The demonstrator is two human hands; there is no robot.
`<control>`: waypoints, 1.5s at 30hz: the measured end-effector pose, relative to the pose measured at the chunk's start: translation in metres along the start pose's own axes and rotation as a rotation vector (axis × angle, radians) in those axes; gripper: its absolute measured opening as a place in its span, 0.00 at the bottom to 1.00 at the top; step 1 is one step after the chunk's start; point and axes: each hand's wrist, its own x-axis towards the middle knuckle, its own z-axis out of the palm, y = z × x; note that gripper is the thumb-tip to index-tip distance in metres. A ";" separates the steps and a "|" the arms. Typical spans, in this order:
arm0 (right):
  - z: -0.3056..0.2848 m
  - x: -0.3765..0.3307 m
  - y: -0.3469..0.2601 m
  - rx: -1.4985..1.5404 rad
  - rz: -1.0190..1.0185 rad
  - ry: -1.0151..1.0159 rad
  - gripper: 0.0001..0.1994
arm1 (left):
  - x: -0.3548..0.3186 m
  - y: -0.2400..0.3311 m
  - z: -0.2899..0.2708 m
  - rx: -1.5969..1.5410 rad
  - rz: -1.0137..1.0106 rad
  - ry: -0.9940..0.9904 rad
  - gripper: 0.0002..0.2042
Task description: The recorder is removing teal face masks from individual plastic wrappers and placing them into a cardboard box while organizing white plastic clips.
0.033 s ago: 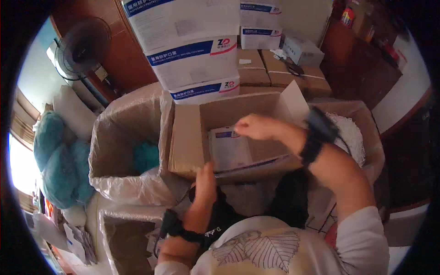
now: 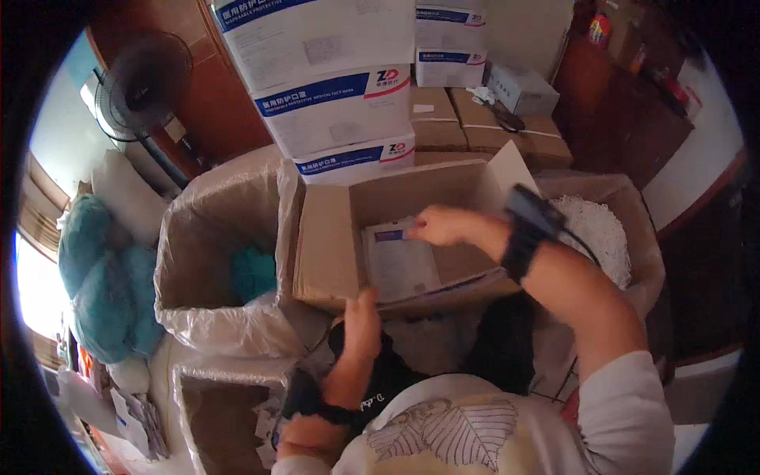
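two hands work at one open cardboard box (image 2: 324,245): the left hand (image 2: 362,323) on its near wall, the right hand (image 2: 443,226) on one flat packet (image 2: 400,261) inside. three white-and-blue cartons (image 2: 332,103) are stacked behind, two smaller ones (image 2: 450,47) beside them. two plastic-lined bins (image 2: 214,261) stand at left, one black fan (image 2: 142,75) beyond. one wrist strap on each arm.

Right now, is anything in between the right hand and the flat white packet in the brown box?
Nothing visible is. The right hand already touches the top edge of the flat white packet inside the open brown cardboard box. The left hand rests on the box's near wall.
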 end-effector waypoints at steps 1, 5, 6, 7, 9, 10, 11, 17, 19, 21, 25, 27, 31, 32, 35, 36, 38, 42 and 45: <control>0.017 0.019 0.012 -0.086 0.095 -0.031 0.26 | -0.012 0.001 0.013 -0.243 0.004 0.078 0.14; 0.072 0.049 0.059 -0.119 0.203 -0.133 0.30 | -0.034 0.018 0.028 -0.712 -0.069 0.157 0.18; 0.074 0.047 0.050 -0.031 0.230 -0.144 0.29 | -0.038 0.018 0.027 -0.790 -0.104 0.177 0.20; 0.075 0.044 0.044 0.059 0.262 -0.154 0.29 | -0.038 0.016 0.028 -0.831 -0.123 0.186 0.21; 0.070 0.028 0.026 0.290 0.277 -0.157 0.30 | -0.037 0.013 0.029 -0.910 -0.159 0.201 0.23; 0.061 0.013 0.011 0.429 0.255 -0.150 0.30 | -0.036 0.012 0.027 -0.914 -0.147 0.220 0.23; 0.061 0.013 0.007 0.507 0.235 -0.162 0.30 | -0.033 0.012 0.027 -0.917 -0.136 0.239 0.23; 0.089 0.046 0.027 0.768 0.157 -0.203 0.30 | -0.018 0.022 0.029 -0.876 -0.102 0.187 0.23; 0.097 0.056 0.039 0.738 0.117 -0.160 0.26 | -0.013 0.023 0.028 -0.880 -0.151 0.173 0.23; 0.080 0.049 0.029 0.696 0.051 -0.122 0.23 | -0.007 0.015 0.025 -0.926 -0.244 0.242 0.23; 0.013 -0.005 0.026 0.906 -0.163 -0.038 0.18 | -0.001 0.040 0.007 -0.820 -0.142 0.203 0.23; -0.012 -0.037 0.039 1.036 -0.253 0.073 0.17 | 0.010 0.035 0.003 -0.882 -0.127 0.180 0.23; -0.043 -0.132 0.029 1.225 -0.382 0.305 0.21 | -0.006 0.023 -0.013 -0.178 0.418 0.330 0.21; -0.036 -0.146 0.034 1.242 -0.401 0.320 0.21 | -0.019 0.050 -0.018 -0.434 0.421 0.410 0.21; -0.002 -0.168 0.030 1.211 -0.422 0.287 0.23 | -0.041 0.088 -0.018 -0.754 0.409 0.281 0.23; 0.009 -0.172 0.028 1.186 -0.427 0.261 0.23 | -0.048 0.095 -0.017 -0.783 0.403 0.181 0.24; 0.026 -0.171 0.020 1.155 -0.462 0.169 0.24 | -0.059 0.104 -0.013 -0.841 0.388 -0.014 0.25; 0.062 -0.156 -0.003 1.084 -0.478 0.218 0.24 | -0.075 0.096 0.004 -0.700 0.391 -0.133 0.27; 0.099 -0.138 -0.005 1.091 -0.470 0.350 0.25 | -0.080 0.080 0.009 -0.630 0.383 -0.054 0.27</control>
